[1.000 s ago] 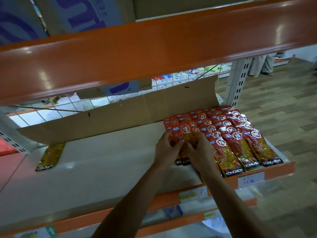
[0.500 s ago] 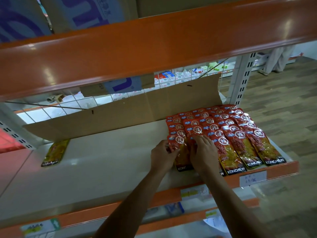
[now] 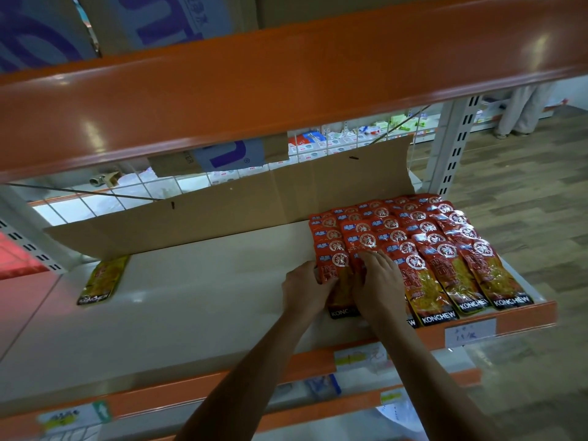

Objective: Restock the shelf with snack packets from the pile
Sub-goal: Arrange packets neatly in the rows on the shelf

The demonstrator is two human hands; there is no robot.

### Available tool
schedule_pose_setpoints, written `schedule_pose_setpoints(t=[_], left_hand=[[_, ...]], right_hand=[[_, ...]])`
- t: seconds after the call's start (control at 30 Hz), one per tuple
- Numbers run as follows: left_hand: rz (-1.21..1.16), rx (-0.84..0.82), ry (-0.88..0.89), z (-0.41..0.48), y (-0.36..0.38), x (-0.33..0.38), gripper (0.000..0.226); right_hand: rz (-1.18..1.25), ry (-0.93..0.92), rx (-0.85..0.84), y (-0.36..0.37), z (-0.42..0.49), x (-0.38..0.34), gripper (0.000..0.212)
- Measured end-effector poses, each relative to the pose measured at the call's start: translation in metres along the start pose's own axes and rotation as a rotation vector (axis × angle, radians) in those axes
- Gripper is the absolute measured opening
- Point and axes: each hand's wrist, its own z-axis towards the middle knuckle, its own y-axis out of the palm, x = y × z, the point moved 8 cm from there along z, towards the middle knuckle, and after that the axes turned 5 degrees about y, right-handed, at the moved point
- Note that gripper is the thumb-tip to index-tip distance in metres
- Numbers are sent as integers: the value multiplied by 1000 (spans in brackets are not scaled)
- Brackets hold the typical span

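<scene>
Left hand [image 3: 304, 291] pinches snack packet [image 3: 331, 270] by side edge; right hand [image 3: 377, 286], laid flat, presses down just beside. Likely light, floppy, slippery: grip sealed edges.

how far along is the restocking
Done: overlapping rows of red packets cover the right end of the shelf. In hand: the left hand grips the front packet of the leftmost row while the right hand presses flat beside it. Left: the long bare stretch, where one yellow packet lies alone. No pile in view.

Red-and-yellow snack packets [image 3: 426, 249] (orange shelf [image 3: 521, 313])
</scene>
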Motion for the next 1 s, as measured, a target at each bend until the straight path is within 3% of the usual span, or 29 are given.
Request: schedule_pose_setpoints(t=[0.27, 0.43, 1.0], left_hand=[[85, 38, -6, -2, -13, -5, 54], [119, 116, 47, -10, -45, -16, 45], [313, 296, -20, -93, -233, -171, 42]], right_hand=[[-9, -56, 17, 3, -7, -15, 45], [-6, -122, -19, 19, -18, -46, 46], [30, -401, -152, 131, -142, -257, 45]])
